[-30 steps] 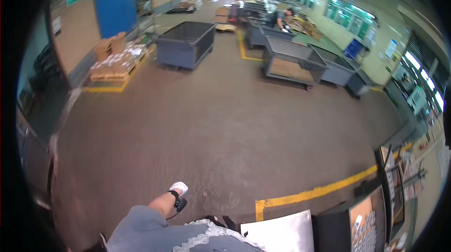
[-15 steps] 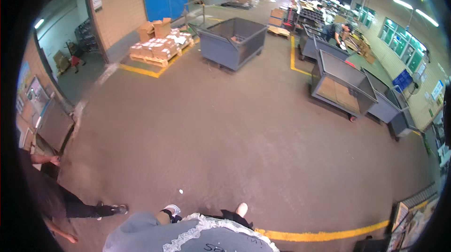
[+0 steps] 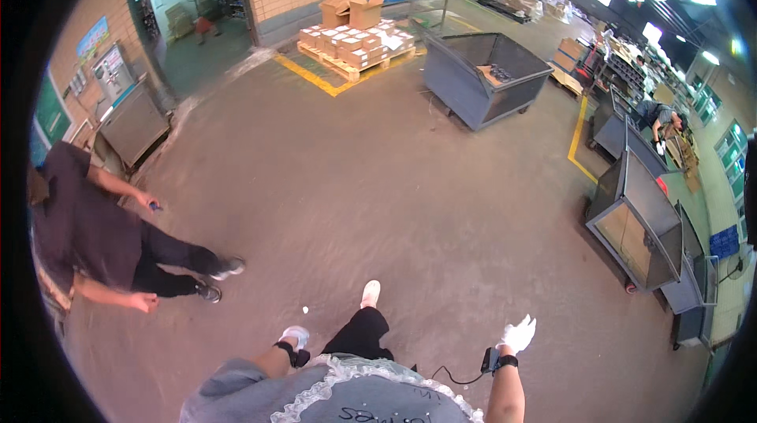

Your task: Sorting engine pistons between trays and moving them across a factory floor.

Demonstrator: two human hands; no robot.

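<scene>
My right hand (image 3: 518, 334), in a white glove, is held out over the floor at the lower right. Its fingers are stretched, and nothing shows in them. A black strap with a small dark device (image 3: 490, 359) sits on that wrist, and a dark cable runs from it toward my body. My left hand (image 3: 295, 335), also white-gloved with a black wrist strap, hangs low by the grey lace-edged garment (image 3: 347, 395); how its fingers lie is too small to make out. Nearest to it is a small white scrap (image 3: 305, 309) on the floor. My beige shoe (image 3: 371, 294) steps forward.
A person in dark clothes (image 3: 95, 226) walks at my left. Boxes (image 3: 355, 40) stand on a pallet ahead, beside a grey wheeled bin (image 3: 481, 88). More wheeled bins (image 3: 631, 238) line the right, where another person (image 3: 658, 119) bends over. An open doorway (image 3: 185, 13) is far left.
The view has swung left, so the bins and pallet sit farther right. My right hand has come into view. More of the person at my left shows, and a foot of mine has stepped forward.
</scene>
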